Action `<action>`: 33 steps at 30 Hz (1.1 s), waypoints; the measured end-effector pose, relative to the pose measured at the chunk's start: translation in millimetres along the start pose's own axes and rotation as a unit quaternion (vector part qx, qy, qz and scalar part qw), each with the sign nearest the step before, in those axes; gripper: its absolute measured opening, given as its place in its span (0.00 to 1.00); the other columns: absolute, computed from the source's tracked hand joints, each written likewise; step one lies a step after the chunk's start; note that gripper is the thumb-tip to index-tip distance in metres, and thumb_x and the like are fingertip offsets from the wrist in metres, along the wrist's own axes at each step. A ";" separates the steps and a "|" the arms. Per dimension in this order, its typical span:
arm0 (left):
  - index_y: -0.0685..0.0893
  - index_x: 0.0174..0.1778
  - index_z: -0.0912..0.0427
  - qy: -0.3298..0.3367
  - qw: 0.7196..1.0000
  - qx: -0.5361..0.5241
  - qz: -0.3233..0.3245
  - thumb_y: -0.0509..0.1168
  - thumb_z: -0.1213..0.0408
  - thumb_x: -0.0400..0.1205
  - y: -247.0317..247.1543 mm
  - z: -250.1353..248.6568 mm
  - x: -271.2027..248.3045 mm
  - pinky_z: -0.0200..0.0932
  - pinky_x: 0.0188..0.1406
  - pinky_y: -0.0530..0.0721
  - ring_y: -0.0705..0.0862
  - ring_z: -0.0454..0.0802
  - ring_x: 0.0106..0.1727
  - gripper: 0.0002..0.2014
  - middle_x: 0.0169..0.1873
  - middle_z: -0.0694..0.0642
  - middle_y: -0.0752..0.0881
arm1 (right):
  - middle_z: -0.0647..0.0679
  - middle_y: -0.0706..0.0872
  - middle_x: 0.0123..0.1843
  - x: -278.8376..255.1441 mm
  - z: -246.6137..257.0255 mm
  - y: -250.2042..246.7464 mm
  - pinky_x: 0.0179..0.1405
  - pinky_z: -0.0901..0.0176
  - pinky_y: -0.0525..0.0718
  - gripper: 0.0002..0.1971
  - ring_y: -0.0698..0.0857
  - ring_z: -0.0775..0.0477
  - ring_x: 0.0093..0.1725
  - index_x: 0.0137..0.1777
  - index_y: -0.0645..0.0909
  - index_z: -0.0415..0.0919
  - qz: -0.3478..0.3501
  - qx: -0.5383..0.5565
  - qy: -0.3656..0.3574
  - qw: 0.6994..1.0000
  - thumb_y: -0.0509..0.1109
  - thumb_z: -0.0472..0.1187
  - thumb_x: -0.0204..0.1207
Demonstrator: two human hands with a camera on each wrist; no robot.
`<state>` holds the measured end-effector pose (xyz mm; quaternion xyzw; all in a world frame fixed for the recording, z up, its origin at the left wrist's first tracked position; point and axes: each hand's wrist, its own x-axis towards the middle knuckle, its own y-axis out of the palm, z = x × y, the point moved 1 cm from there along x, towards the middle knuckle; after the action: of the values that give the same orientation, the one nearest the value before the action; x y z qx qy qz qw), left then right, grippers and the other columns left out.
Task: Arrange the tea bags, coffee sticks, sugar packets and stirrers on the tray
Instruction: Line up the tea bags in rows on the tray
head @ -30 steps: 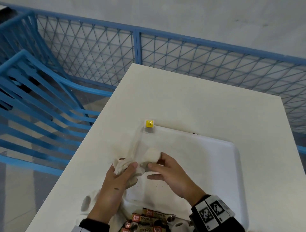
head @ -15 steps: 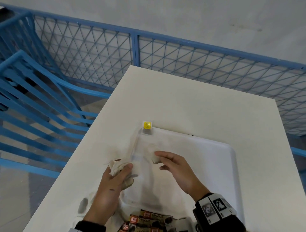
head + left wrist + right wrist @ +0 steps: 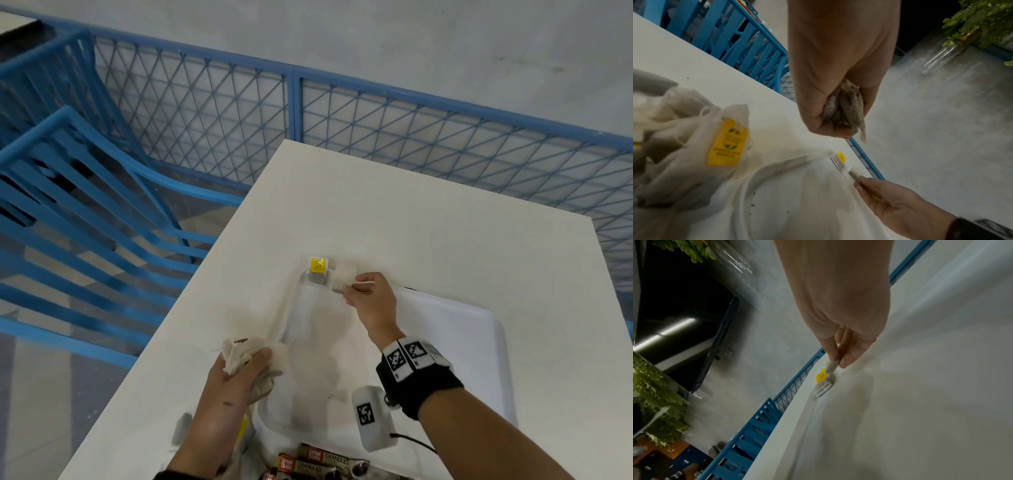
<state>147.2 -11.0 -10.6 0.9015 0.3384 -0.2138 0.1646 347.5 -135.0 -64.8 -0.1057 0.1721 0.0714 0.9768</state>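
Head view shows our right hand [image 3: 371, 301] now out at the far left corner of the tray [image 3: 479, 342], where half a second ago it hovered mid-tray near the left hand [image 3: 233, 387]. Its fingers [image 3: 831, 352] pinch one tea bag [image 3: 342, 279], lowering it just beside the bag with the yellow tag [image 3: 318, 265] already lying at that corner. We judge a row of tea bags is starting along the far rim. Our left hand clenches a bunch of tea bags [image 3: 846, 107] over the tray's left rim, as the left wrist view confirms. More tea bags [image 3: 684, 138] lie loose on the bench [image 3: 411, 212] nearest us, and coffee sticks [image 3: 318, 460] wait at the tray's near edge. Sugar packets and stirrers are not visible.
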 end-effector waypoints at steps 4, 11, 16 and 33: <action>0.83 0.50 0.63 0.000 1.000 0.004 -0.005 0.70 0.67 0.78 -3.3 1.1 0.8 0.47 0.43 0.86 0.89 0.51 0.40 0.08 0.37 0.57 0.89 | 0.45 0.86 0.38 15.3 -2.4 8.5 0.47 0.51 0.82 0.14 0.82 0.46 0.38 0.41 0.73 0.46 -0.018 -0.062 -0.009 0.998 0.75 0.32 0.67; 0.82 0.54 0.63 -0.009 1.000 -0.008 -0.006 0.68 0.66 0.78 -4.4 0.7 2.8 0.47 0.44 0.86 0.89 0.53 0.43 0.10 0.43 0.61 0.89 | 0.43 0.88 0.41 27.4 -6.4 17.9 0.44 0.55 0.82 0.17 0.85 0.42 0.41 0.47 0.70 0.42 -0.034 -0.124 -0.020 0.992 0.76 0.33 0.66; 0.81 0.56 0.64 -0.007 1.000 0.000 0.005 0.67 0.66 0.78 -0.1 1.3 1.7 0.45 0.44 0.88 0.90 0.51 0.41 0.12 0.43 0.61 0.89 | 0.37 0.88 0.43 30.7 -12.4 20.6 0.43 0.53 0.83 0.19 0.87 0.39 0.44 0.46 0.68 0.43 -0.049 -0.138 -0.014 0.989 0.76 0.37 0.64; 0.83 0.52 0.61 0.009 0.997 0.032 0.069 0.70 0.49 0.72 17.7 -5.9 -10.2 0.42 0.42 0.84 0.90 0.50 0.50 0.21 0.45 0.58 0.90 | 0.51 0.84 0.40 -115.7 25.1 -6.7 0.32 0.64 0.79 0.08 0.84 0.54 0.37 0.45 0.80 0.43 0.354 -0.066 0.031 0.932 0.71 0.47 0.75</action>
<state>154.0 -26.6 2.2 0.9292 0.2703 -0.2047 0.1471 249.1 -147.7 0.1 -0.1044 0.2236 0.4204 0.8732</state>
